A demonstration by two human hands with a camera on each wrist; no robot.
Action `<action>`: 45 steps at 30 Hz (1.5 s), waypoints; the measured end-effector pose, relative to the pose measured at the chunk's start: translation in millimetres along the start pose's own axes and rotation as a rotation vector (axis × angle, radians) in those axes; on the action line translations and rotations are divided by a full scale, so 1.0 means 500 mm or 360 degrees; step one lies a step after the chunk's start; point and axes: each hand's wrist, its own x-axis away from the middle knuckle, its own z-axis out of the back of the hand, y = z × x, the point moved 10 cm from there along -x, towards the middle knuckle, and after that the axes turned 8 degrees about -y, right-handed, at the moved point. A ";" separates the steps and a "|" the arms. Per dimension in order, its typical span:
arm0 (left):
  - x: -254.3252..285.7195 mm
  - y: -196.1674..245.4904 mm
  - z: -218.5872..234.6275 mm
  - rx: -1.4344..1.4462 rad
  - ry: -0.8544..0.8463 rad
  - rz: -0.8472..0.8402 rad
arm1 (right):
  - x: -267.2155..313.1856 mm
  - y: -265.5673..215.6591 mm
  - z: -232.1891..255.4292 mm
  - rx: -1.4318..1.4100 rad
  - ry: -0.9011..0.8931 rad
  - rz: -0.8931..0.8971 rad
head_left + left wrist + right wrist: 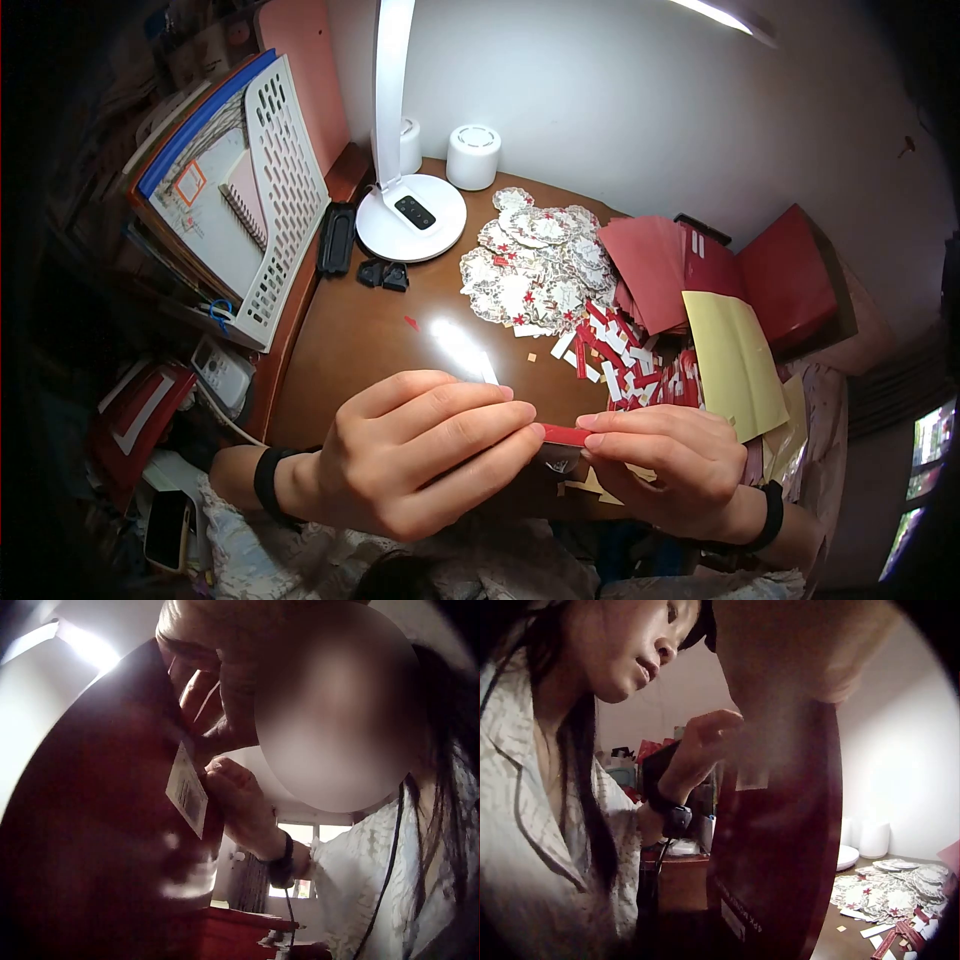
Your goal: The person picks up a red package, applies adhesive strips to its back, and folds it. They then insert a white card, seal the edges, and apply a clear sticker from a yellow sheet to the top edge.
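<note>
Between the two hands is a red sheet [566, 435], seen nearly edge-on in the head view. The left hand [430, 450] pinches its left end, and the right hand [675, 460] pinches its right end with thumb and fingers. In the left wrist view the dark red sheet [90, 802] looks large and hangs below the fingers, with a pale label [187, 791] near the right hand [244, 810]. The right wrist view has the sheet [780, 825] below the right hand [795, 660], with the left hand [697, 754] behind it. Some fingertips are hidden.
Round patterned cutouts [545, 255] lie piled beside red and white strips [620, 360]. Red envelopes [650, 270] and a yellow sheet [735, 365] are at the right. A lamp base [410, 235], white canisters [473, 157] and a file rack [275, 200] stand behind and left.
</note>
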 end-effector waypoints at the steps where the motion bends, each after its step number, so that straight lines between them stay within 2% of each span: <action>1: 0.000 0.000 -0.001 0.0001 -0.0003 0.0003 | 0.001 0.001 0.000 0.0005 0.0012 0.0007; 9: 0.004 0.026 0.011 -0.0176 0.0133 -0.0177 | -0.001 0.009 -0.001 0.0025 0.0039 0.0001; 21: -0.001 0.041 0.006 -0.0198 0.0183 -0.0358 | -0.008 0.018 -0.001 -0.0032 0.0034 -0.0013; 45: -0.009 0.036 -0.006 -0.0250 0.0113 -0.0326 | -0.013 0.026 0.002 -0.0033 0.0139 0.0012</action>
